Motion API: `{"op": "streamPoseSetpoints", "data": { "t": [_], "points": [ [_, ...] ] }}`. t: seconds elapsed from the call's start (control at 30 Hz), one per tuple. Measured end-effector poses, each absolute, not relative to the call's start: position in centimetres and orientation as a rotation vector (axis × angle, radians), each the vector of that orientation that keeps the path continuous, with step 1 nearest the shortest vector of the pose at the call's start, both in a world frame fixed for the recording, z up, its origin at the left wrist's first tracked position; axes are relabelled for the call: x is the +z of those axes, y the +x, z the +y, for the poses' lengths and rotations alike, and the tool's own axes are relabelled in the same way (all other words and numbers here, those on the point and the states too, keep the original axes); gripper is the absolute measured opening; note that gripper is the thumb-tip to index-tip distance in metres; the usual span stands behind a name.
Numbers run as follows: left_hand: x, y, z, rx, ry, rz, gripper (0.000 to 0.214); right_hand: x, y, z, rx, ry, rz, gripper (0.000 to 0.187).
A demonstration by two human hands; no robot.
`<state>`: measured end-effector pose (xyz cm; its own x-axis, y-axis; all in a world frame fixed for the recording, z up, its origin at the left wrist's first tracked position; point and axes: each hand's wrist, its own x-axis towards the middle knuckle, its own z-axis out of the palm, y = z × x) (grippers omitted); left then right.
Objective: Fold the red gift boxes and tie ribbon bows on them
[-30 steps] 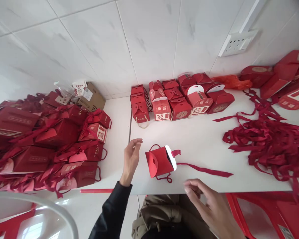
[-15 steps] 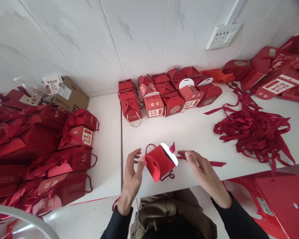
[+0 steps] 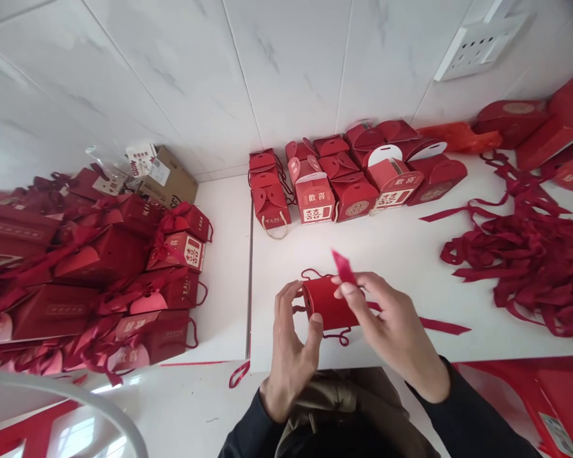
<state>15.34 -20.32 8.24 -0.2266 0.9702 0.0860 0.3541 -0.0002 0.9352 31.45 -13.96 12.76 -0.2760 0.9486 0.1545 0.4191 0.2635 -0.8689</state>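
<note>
A small red gift box (image 3: 328, 312) sits near the front edge of the white table, with dark red cords at its far and near sides. My left hand (image 3: 291, 346) is closed around the box's left end, fingers on the far side and thumb on the near side. A dark red ribbon (image 3: 342, 264) stands up above the box, pinched between the thumb and fingers of my right hand (image 3: 391, 318). More ribbon (image 3: 444, 326) lies flat on the table to the right of that hand. The box's right end is hidden behind my right hand.
Finished-looking red boxes (image 3: 358, 184) stand in rows by the wall. A pile of loose ribbons (image 3: 530, 267) covers the table's right side. Ribbon-tied boxes (image 3: 109, 254) are heaped at the left, near a cardboard box (image 3: 172, 181). A red stool (image 3: 520, 394) stands below right.
My left hand has closed on the box's left end, where the open flap has folded in. My right hand has moved onto the box and taken hold of the ribbon. The view has shifted left.
</note>
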Motion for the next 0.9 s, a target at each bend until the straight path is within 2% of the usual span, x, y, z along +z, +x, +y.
{"op": "streamPoseSetpoints", "data": {
  "t": [0.1,0.17,0.33,0.5,0.9],
  "points": [
    [7.9,15.8,-19.9,1.295,1.271,1.586,0.039,11.9,31.0,-14.3,0.571,-1.143,-2.172,0.027],
    [7.6,16.0,-20.0,1.32,1.17,1.61,0.038,11.3,30.7,-14.4,0.486,-1.125,-2.279,0.025],
    [7.9,15.8,-20.2,1.31,1.058,1.665,0.037,10.8,30.8,-14.8,0.441,-1.095,-2.293,0.019],
    [8.4,15.5,-20.1,1.29,0.992,1.629,0.034,10.9,30.8,-15.3,0.536,-1.07,-2.223,0.013],
    [8.6,15.6,-19.7,1.298,0.953,1.622,0.033,10.4,30.8,-15.4,0.414,-1.087,-2.254,0.015]
  ]
}}
